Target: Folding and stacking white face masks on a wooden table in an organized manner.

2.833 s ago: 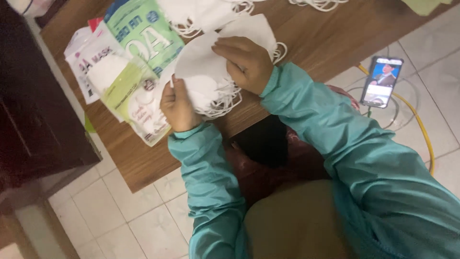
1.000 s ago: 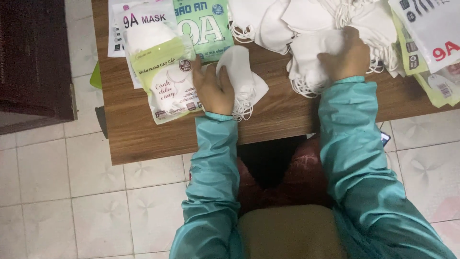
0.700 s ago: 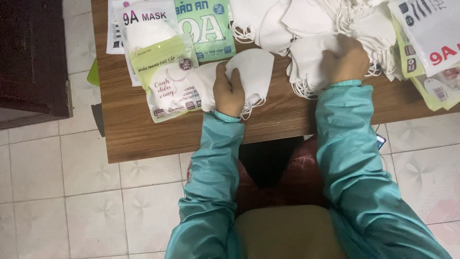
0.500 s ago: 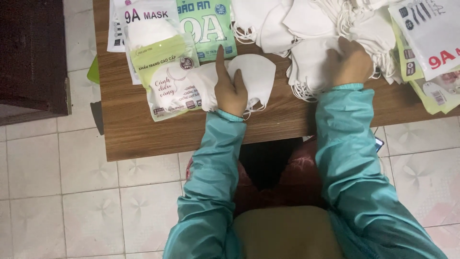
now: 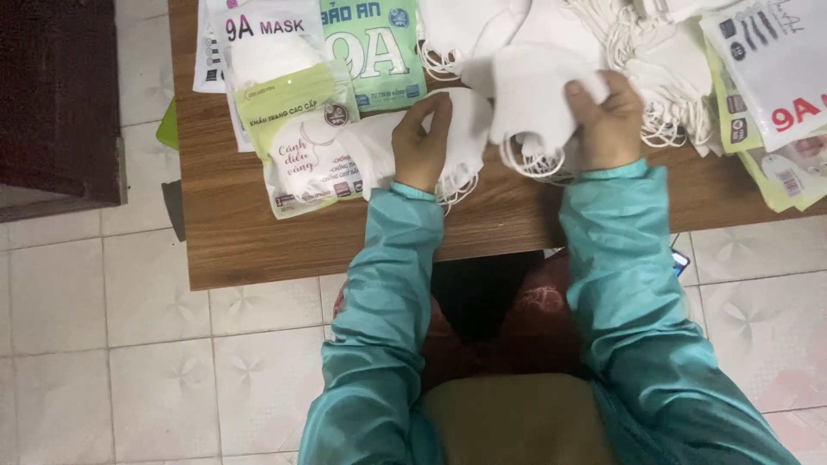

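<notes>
Nearest the camera, two teal sleeves (image 5: 379, 293) were seen reaching up from the lap toward a wooden surface (image 5: 258, 250) set over a pale tiled floor (image 5: 103, 344).

The left hand (image 5: 420, 142) was laid flat, fingers together and stretched out, pressed down on a white face mask (image 5: 461, 129) that was lying on the surface near its front edge; nothing was gripped by it. Just left of this mask, a clear packet with a green band (image 5: 301, 138) was seen lying flat, touching the mask's edge.

The right hand (image 5: 607, 120) was clamped on a second white mask (image 5: 530, 99), held by its side between thumb and fingers and raised slightly above the surface, with its ear loops (image 5: 525, 159) hanging down below it. This mask was held just beside the flat one, their edges overlapping in the view.

Farther back, a loose heap of white masks (image 5: 655, 52) with tangled loops was spread across the surface behind both hands. A green printed packet (image 5: 375, 47) was lying at the far left of the heap, and white printed packets (image 5: 771, 69) were stacked at the far right. A dark cabinet (image 5: 56, 95) stood to the left of the surface.
</notes>
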